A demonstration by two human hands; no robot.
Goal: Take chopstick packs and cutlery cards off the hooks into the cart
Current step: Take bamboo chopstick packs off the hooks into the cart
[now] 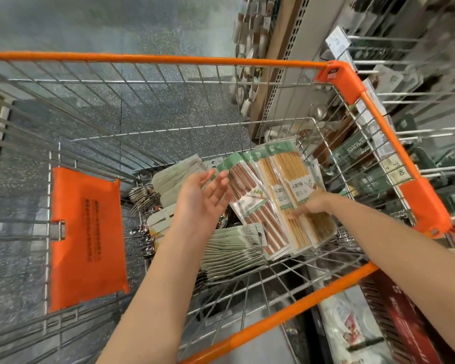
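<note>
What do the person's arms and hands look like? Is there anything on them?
Both arms are bare, with no sleeves showing. The left hand and the right hand wear no gloves, and I see no rings, watch or bracelet on them.

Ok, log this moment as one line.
stage: placing | right hand: holds chopstick packs inside cart | left hand: open beside them

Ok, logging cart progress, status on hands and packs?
Left hand open, over the cart. Right hand on the chopstick packs, grip unclear. Packs inside cart, atop cutlery cards. Nothing blocking.
</note>
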